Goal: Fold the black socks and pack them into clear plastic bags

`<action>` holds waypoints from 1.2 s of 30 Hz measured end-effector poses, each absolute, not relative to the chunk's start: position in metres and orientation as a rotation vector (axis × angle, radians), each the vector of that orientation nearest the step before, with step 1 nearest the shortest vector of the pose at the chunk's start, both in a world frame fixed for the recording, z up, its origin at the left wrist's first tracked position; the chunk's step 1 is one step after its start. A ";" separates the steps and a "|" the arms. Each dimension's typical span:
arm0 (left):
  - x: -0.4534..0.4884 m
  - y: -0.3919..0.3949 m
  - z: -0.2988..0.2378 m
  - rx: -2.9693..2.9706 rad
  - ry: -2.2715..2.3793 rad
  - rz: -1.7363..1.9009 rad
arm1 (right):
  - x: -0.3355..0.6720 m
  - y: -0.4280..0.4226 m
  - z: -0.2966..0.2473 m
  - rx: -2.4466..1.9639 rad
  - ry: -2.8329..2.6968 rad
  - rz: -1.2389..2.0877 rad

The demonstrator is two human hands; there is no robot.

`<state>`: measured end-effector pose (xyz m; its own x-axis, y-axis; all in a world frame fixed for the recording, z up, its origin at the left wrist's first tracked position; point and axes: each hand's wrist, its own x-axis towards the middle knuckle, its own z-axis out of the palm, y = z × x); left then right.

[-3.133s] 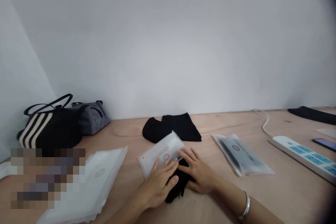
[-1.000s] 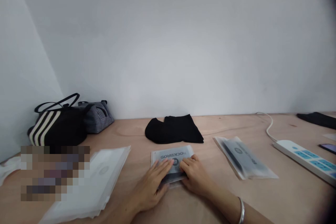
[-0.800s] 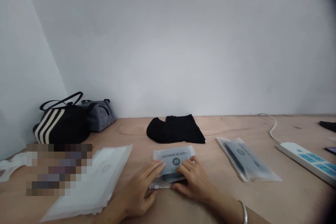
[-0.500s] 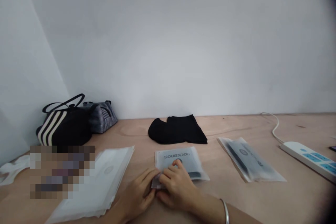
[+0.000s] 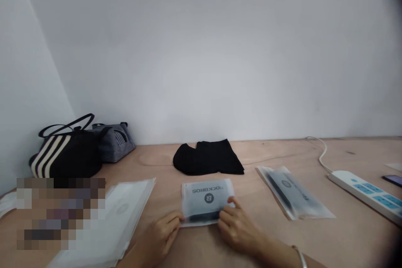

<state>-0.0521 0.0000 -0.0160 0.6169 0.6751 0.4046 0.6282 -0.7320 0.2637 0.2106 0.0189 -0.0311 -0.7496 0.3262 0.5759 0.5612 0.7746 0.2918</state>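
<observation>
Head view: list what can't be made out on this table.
Head view:
- Pixelated patch: hides whatever lies at lower left, beside the frosted bag stack.
- ROCKBROS pouch: frosted film blurs the dark item inside.
- Phone: cut off by the right edge, too small to read.
- Power strip: cut off by the right edge.

Frosted pouch (image 5: 196, 199) — grey, black logo; tote (image 5: 67, 157) — black, cream stripes.

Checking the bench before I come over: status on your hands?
Left hand and right hand at the sides of a frosted ROCKBROS bag, lying flat. Black fabric just beyond it, apart.
</observation>
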 end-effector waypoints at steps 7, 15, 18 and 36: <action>-0.053 -0.001 -0.005 2.745 1.210 0.686 | 0.281 0.003 -0.018 -0.876 -2.486 -0.401; -0.010 0.018 0.008 2.761 1.395 0.476 | 0.236 0.018 0.021 -0.870 -2.680 0.072; 0.001 0.032 -0.004 2.707 1.416 0.390 | 0.223 0.029 0.015 -0.900 -2.766 0.192; -0.019 0.057 -0.033 2.045 1.683 1.074 | 0.200 0.029 -0.024 -1.151 -2.656 -0.247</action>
